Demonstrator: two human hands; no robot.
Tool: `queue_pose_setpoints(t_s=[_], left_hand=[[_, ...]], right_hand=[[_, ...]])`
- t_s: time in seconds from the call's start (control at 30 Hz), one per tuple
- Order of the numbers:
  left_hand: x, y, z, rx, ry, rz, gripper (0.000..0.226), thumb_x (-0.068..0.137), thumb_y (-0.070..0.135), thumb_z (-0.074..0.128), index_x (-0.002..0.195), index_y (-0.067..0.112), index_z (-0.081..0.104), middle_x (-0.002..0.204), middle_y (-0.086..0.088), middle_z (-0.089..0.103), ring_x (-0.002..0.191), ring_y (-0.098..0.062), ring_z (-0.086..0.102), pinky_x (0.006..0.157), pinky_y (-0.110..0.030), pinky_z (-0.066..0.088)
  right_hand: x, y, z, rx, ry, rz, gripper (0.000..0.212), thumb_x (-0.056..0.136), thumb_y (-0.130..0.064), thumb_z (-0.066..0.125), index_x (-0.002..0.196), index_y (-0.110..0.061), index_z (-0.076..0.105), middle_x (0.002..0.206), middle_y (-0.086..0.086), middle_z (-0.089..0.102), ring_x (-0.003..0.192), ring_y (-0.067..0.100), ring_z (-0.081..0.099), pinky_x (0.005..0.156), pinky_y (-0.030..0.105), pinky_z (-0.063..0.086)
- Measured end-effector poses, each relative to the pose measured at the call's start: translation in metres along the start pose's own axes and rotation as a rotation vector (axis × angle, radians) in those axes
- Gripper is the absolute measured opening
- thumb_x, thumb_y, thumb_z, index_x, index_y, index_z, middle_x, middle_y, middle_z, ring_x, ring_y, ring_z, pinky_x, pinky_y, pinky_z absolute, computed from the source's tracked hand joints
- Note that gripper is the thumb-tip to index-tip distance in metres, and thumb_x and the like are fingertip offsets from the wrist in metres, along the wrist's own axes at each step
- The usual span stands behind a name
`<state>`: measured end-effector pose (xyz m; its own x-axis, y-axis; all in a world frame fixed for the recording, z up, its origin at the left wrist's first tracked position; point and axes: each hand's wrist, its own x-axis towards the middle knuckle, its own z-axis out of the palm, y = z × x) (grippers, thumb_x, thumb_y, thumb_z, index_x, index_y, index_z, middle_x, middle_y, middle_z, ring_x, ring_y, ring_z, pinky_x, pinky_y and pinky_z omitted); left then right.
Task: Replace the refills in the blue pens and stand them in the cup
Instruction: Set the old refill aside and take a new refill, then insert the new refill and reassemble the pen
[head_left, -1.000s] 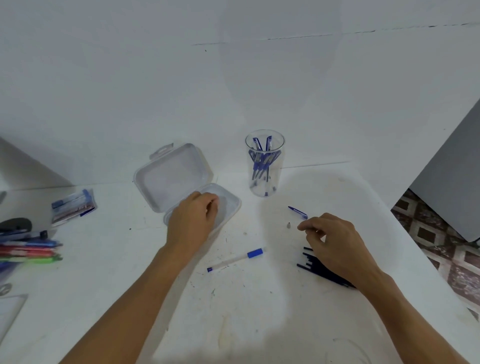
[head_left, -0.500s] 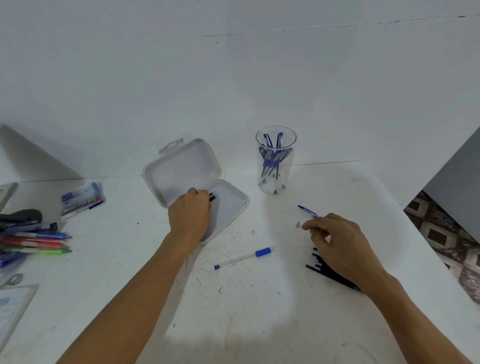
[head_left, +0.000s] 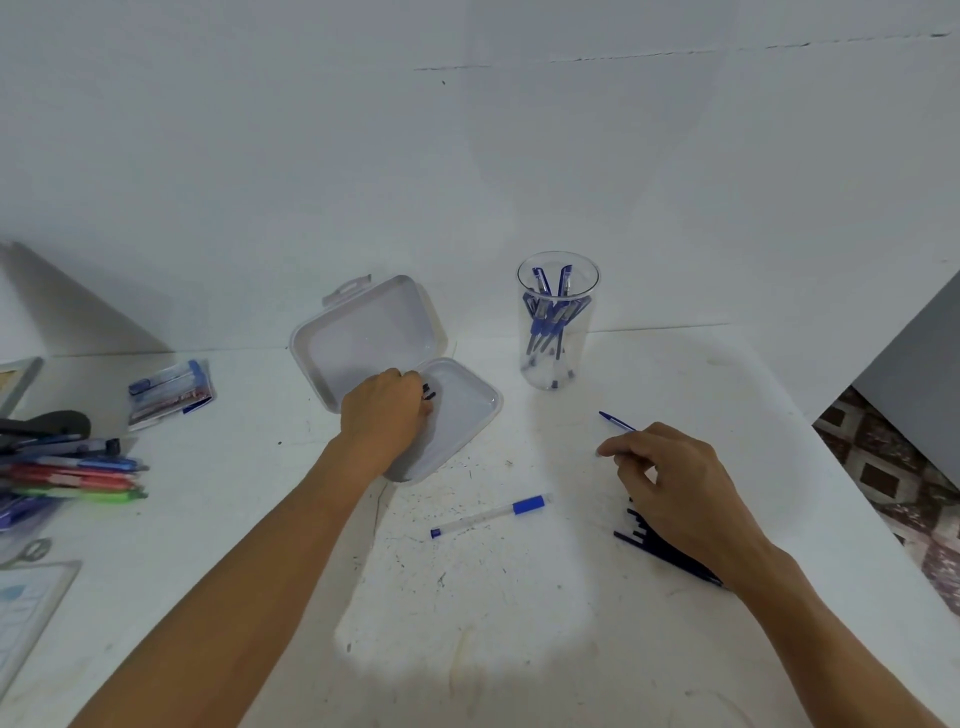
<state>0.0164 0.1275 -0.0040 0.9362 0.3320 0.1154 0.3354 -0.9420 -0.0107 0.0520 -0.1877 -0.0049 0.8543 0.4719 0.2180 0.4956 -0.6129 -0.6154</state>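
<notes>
A clear cup (head_left: 557, 364) at the back holds several blue pens. My left hand (head_left: 384, 415) is inside the open clear plastic box (head_left: 467, 415), with its fingers curled round dark refills (head_left: 427, 392) whose ends stick out. My right hand (head_left: 670, 483) rests on the table to the right, thumb and forefinger pinched together at a small grey pen tip. A thin blue pen part (head_left: 615, 422) lies just behind those fingers. Between my hands lies a clear pen barrel (head_left: 488, 515) with a blue grip. A pile of dark blue refills (head_left: 649, 540) is partly hidden under my right hand.
Coloured pens (head_left: 78, 478) and a small packet (head_left: 171, 395) lie at the left. A laminated sheet (head_left: 26, 613) sits at the near left. The table's right edge (head_left: 852, 493) drops to a tiled floor. A white wall stands close behind the cup.
My left hand has gone deeper into the box and closed on the dark refills. My right fingertips moved onto the small grey tip. The camera shifted a little to the left.
</notes>
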Motion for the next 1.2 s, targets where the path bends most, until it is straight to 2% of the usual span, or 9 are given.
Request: queue_pose_setpoints(t_s=[0.2, 0.33, 0.43, 0.53, 0.7, 0.83, 0.93, 1.07, 1.2], left_hand=[[-0.008, 0.007, 0.001, 0.027, 0.040, 0.042, 0.022, 0.103, 0.023, 0.042, 0.107, 0.008, 0.057, 0.100, -0.007, 0.058, 0.086, -0.021, 0.057, 0.065, -0.029, 0.044], [-0.017, 0.015, -0.009, -0.075, 0.129, 0.034, 0.017, 0.102, 0.018, 0.042, 0.103, 0.010, 0.057, 0.100, -0.007, 0.056, 0.082, -0.020, 0.052, 0.064, -0.030, 0.041], [-0.030, 0.038, -0.030, -0.510, 0.202, 0.012, 0.015, 0.101, 0.026, 0.046, 0.098, 0.018, 0.058, 0.098, 0.003, 0.055, 0.080, -0.011, 0.052, 0.067, -0.022, 0.038], [-0.048, 0.072, -0.043, -0.955, 0.100, 0.010, 0.011, 0.099, 0.031, 0.052, 0.096, 0.026, 0.062, 0.100, 0.009, 0.060, 0.088, 0.000, 0.056, 0.072, -0.012, 0.041], [-0.076, 0.112, -0.038, -1.381, -0.040, -0.083, 0.015, 0.097, 0.034, 0.057, 0.101, 0.024, 0.067, 0.095, 0.010, 0.069, 0.088, 0.001, 0.061, 0.074, -0.013, 0.045], [-0.082, 0.119, -0.033, -1.612, -0.150, -0.240, 0.017, 0.094, 0.035, 0.059, 0.102, 0.023, 0.069, 0.091, 0.009, 0.071, 0.083, 0.002, 0.062, 0.075, -0.020, 0.044], [-0.080, 0.114, -0.028, -1.497, -0.123, -0.222, 0.018, 0.096, 0.037, 0.056, 0.100, 0.027, 0.070, 0.089, 0.015, 0.069, 0.082, 0.006, 0.060, 0.078, -0.018, 0.045], [-0.080, 0.091, -0.018, -0.868, 0.035, 0.057, 0.018, 0.097, 0.039, 0.051, 0.107, 0.031, 0.064, 0.101, 0.016, 0.060, 0.091, -0.001, 0.056, 0.075, -0.011, 0.045], [-0.084, 0.070, -0.009, -0.490, -0.102, 0.238, 0.035, 0.087, 0.058, 0.057, 0.110, 0.033, 0.062, 0.102, 0.015, 0.053, 0.090, -0.006, 0.050, 0.075, -0.021, 0.046]], right_hand=[[-0.001, -0.006, -0.004, 0.013, 0.024, -0.022, 0.025, 0.092, -0.005, 0.059, 0.096, -0.022, 0.077, 0.083, -0.013, 0.061, 0.080, -0.007, 0.057, 0.066, 0.002, 0.039], [-0.001, -0.009, -0.008, 0.028, 0.044, -0.028, 0.023, 0.092, -0.007, 0.061, 0.098, -0.023, 0.076, 0.085, -0.015, 0.062, 0.083, -0.006, 0.057, 0.068, 0.003, 0.039], [0.001, -0.015, -0.008, 0.083, 0.037, -0.014, 0.018, 0.093, -0.014, 0.062, 0.102, -0.024, 0.075, 0.087, -0.018, 0.064, 0.085, -0.003, 0.059, 0.071, 0.005, 0.042], [0.006, -0.031, -0.006, 0.194, -0.024, 0.034, 0.016, 0.095, -0.020, 0.062, 0.105, -0.026, 0.074, 0.094, -0.018, 0.067, 0.084, -0.002, 0.062, 0.073, 0.005, 0.046], [0.008, -0.050, 0.002, 0.320, -0.158, 0.063, 0.026, 0.093, -0.031, 0.064, 0.118, -0.025, 0.069, 0.103, -0.015, 0.073, 0.092, -0.004, 0.067, 0.086, 0.006, 0.050], [0.009, -0.050, 0.005, 0.380, -0.224, 0.101, 0.032, 0.091, -0.030, 0.067, 0.122, -0.022, 0.069, 0.100, -0.010, 0.076, 0.090, -0.001, 0.070, 0.083, 0.009, 0.051], [0.010, -0.044, 0.005, 0.343, -0.226, 0.127, 0.026, 0.092, -0.028, 0.067, 0.117, -0.023, 0.071, 0.090, -0.011, 0.076, 0.084, 0.002, 0.069, 0.078, 0.006, 0.049], [0.010, -0.034, 0.000, 0.274, -0.194, 0.164, 0.019, 0.093, -0.029, 0.065, 0.110, -0.027, 0.072, 0.082, -0.013, 0.073, 0.070, -0.002, 0.063, 0.067, 0.008, 0.046], [0.006, -0.021, -0.006, 0.185, -0.206, 0.159, 0.020, 0.094, -0.031, 0.063, 0.111, -0.028, 0.072, 0.081, -0.016, 0.070, 0.066, -0.004, 0.058, 0.067, 0.013, 0.043]])
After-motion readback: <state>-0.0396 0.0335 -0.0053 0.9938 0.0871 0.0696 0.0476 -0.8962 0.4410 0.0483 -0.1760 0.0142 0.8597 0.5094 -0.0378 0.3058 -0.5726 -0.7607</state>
